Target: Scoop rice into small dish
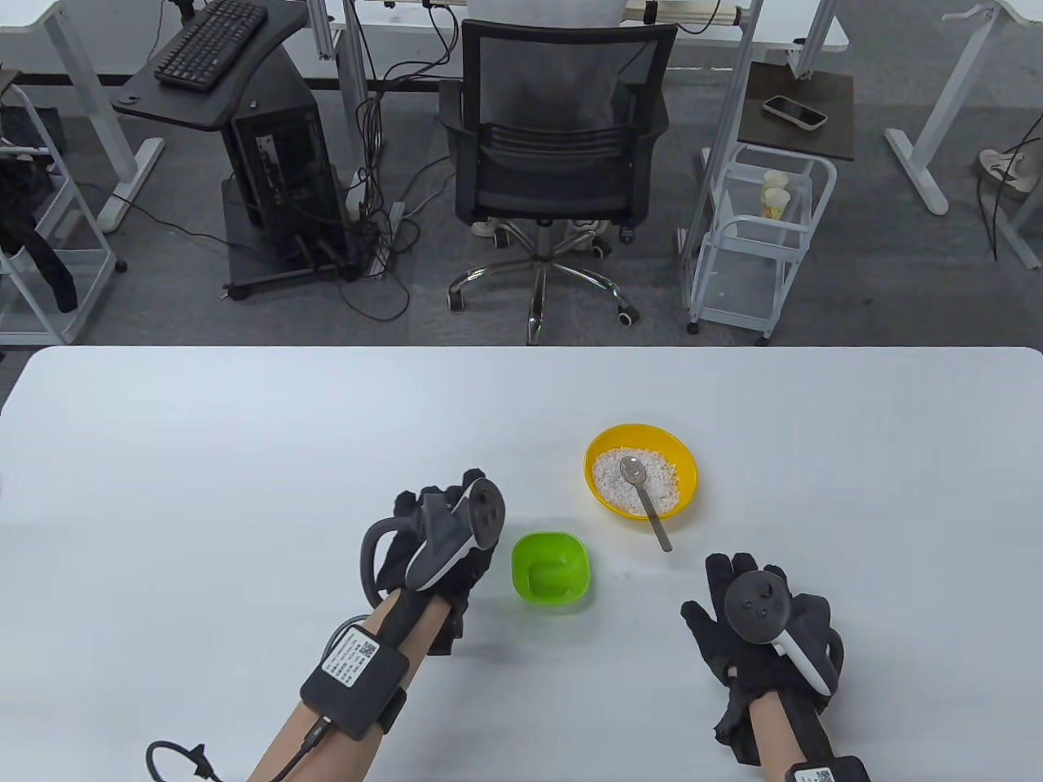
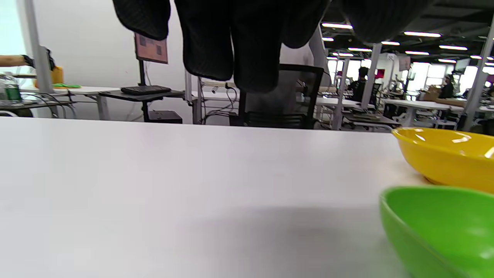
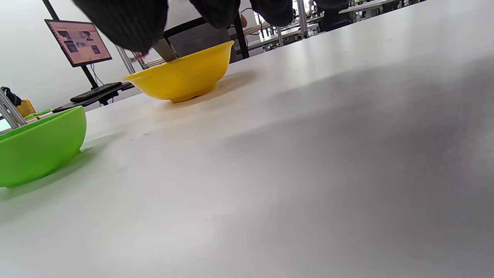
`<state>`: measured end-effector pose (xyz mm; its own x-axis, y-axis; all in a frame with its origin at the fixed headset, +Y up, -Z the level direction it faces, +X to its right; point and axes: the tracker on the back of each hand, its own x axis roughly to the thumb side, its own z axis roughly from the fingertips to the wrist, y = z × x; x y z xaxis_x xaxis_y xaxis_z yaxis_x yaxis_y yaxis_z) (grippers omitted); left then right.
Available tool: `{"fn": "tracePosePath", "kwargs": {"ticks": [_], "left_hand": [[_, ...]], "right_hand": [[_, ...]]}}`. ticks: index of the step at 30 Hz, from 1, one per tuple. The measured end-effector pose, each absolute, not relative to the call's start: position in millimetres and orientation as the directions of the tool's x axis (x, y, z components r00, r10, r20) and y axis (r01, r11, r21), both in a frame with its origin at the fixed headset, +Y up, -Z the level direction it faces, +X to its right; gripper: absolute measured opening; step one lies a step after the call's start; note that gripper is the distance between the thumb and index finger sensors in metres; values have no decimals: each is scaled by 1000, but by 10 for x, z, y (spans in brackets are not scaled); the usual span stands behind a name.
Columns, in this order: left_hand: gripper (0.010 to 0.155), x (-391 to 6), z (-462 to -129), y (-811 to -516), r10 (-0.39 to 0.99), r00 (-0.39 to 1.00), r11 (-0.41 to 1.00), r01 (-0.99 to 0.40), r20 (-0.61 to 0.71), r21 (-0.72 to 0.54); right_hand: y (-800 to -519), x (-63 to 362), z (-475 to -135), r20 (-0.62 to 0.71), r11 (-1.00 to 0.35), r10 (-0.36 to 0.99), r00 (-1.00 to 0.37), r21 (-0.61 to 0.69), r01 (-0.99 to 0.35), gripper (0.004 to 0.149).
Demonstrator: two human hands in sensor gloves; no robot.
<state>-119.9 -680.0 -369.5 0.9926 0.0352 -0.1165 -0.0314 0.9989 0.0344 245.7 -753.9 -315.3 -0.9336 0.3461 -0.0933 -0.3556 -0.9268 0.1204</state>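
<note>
A yellow bowl (image 1: pixel 688 476) holds white rice (image 1: pixel 609 481). A metal spoon (image 1: pixel 648 505) lies in it, bowl end on the rice, handle over the near rim. A small green dish (image 1: pixel 550 568) stands empty to the bowl's near left. My left hand (image 1: pixel 444 529) is just left of the dish, holding nothing. My right hand (image 1: pixel 745 619) lies flat on the table, near right of the spoon handle, holding nothing. The yellow bowl (image 2: pixel 444 154) and green dish (image 2: pixel 436 227) show at the right of the left wrist view. The right wrist view shows the yellow bowl (image 3: pixel 185 75) and the green dish (image 3: pixel 38 146).
The white table (image 1: pixel 244 489) spreads wide to the left and right of the bowls. Beyond its far edge stand an office chair (image 1: pixel 554 155), a computer cart (image 1: pixel 253 147) and a white wire trolley (image 1: pixel 754 236).
</note>
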Motion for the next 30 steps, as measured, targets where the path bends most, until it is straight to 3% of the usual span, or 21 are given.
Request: {"fn": "tracePosePath", "kwargs": {"ticks": [4,9,14,19,22,26,30], "left_hand": [[66,-1579,-3520,-6814,28,980,997,-14,-196,71],[69,-2031,-3323,-7018,-75,957,991,103,-281,83],[69,-2312,-3333,-7147,-122,927,991,133,-355,7],[68,-2384,-3319,-7083,-54,929,995,81,-366,57],[68,-2405,-3325,-7136,-95,917,993,115,-386,30],[68,-2435,-3333,-7221,-157,907,985,171,-391,1],[68,-2490,-3347,-7273,-166,899,985,174,-405,-17]], "right_hand": [[-7529,2412,-3146,-95,-938,316,-944,120,-326,71],[-7487,2363,-3118,-81,-940,321,-944,98,-328,71],[-7357,2313,-3122,-100,-955,290,-952,38,-295,73],[-6859,2210,-3418,-169,-974,225,-960,-56,-218,73],[-6619,2137,-3698,-255,-975,219,-942,-105,-198,66],[-6838,1998,-4061,-300,-939,309,-902,56,-341,70],[-7188,1952,-4201,-328,-924,310,-892,115,-363,69]]}}
